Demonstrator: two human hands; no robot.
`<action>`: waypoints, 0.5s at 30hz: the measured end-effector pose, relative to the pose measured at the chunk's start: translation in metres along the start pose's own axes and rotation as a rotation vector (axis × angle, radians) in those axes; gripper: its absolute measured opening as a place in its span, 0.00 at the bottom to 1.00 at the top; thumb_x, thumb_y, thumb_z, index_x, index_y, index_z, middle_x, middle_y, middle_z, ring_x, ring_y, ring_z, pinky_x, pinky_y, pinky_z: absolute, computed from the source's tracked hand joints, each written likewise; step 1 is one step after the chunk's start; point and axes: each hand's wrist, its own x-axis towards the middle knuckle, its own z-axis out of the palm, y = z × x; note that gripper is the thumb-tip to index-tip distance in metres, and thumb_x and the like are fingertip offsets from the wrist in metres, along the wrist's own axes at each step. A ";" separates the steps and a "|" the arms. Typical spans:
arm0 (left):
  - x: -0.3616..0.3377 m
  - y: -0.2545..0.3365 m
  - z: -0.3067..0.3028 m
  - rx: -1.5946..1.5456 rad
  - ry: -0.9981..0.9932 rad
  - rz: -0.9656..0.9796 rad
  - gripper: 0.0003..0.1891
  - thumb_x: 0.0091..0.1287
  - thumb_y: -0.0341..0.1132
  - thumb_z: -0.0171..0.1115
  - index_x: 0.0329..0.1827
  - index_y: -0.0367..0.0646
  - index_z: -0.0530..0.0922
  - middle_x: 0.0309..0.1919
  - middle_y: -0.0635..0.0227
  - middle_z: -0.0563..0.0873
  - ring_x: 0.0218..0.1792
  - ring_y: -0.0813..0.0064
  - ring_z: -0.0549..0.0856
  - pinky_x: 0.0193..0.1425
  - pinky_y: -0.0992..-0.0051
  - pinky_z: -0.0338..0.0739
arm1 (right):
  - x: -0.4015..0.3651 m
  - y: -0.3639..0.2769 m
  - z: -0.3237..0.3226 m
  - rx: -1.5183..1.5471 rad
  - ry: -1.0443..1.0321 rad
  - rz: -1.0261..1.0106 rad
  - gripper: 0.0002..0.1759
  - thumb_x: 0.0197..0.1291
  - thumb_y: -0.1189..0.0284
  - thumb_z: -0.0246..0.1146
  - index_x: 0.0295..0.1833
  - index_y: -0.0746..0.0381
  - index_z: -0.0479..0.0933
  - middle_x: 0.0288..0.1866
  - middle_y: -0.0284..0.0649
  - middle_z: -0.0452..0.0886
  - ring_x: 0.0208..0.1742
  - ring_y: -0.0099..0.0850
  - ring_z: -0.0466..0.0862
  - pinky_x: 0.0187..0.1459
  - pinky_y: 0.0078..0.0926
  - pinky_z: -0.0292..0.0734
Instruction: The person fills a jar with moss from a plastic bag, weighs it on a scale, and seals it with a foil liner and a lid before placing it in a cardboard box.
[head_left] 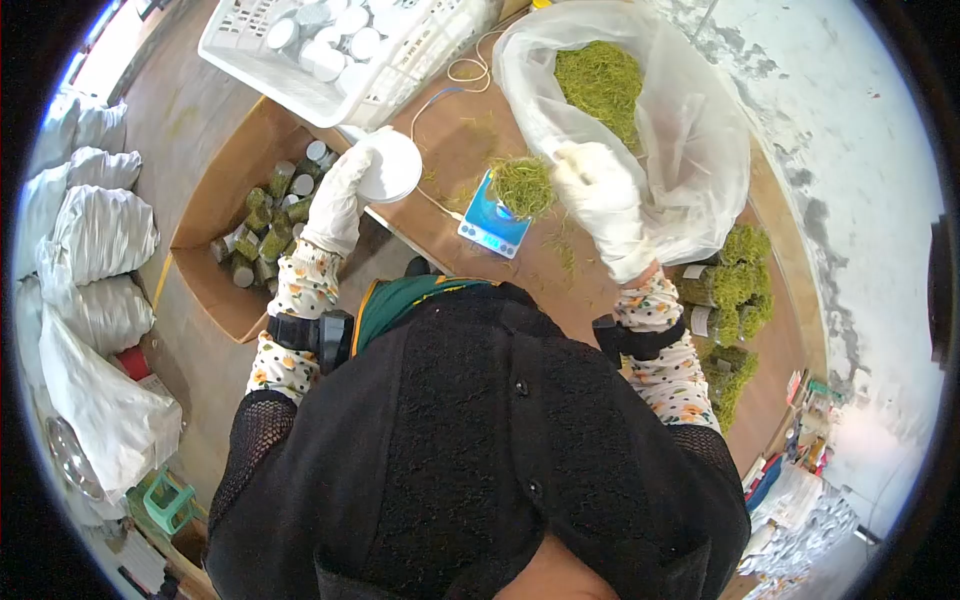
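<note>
While left fingers (352,165) clasp the lid (392,170) — tea (522,187) lies beside right fingers (575,165).

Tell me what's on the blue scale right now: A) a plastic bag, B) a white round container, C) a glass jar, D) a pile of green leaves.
D: a loose pile of green leaves lies on the blue scale; the left hand holds the white round container off to its side.

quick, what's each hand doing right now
Left hand: closed around a white round container.
Right hand: at the green leaves on the scale; grip cannot be told.
</note>
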 end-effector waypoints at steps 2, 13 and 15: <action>0.004 0.007 0.005 0.004 -0.012 0.015 0.25 0.74 0.41 0.59 0.67 0.32 0.73 0.60 0.64 0.82 0.59 0.75 0.81 0.67 0.73 0.72 | 0.005 0.000 -0.013 0.242 0.035 0.263 0.09 0.62 0.76 0.66 0.48 0.64 0.81 0.35 0.40 0.82 0.37 0.32 0.83 0.41 0.28 0.79; 0.041 0.043 0.111 0.016 -0.376 0.189 0.18 0.72 0.37 0.62 0.61 0.36 0.79 0.51 0.66 0.86 0.51 0.77 0.84 0.57 0.74 0.78 | 0.001 0.065 -0.024 0.652 0.255 0.671 0.08 0.70 0.79 0.59 0.52 0.66 0.78 0.37 0.31 0.81 0.32 0.24 0.80 0.35 0.19 0.77; 0.057 0.033 0.109 0.084 -0.315 0.305 0.17 0.71 0.33 0.63 0.60 0.36 0.80 0.52 0.64 0.86 0.51 0.75 0.84 0.60 0.73 0.78 | -0.001 0.080 -0.039 0.044 0.163 0.439 0.10 0.69 0.79 0.60 0.54 0.66 0.77 0.41 0.32 0.81 0.36 0.28 0.81 0.39 0.23 0.79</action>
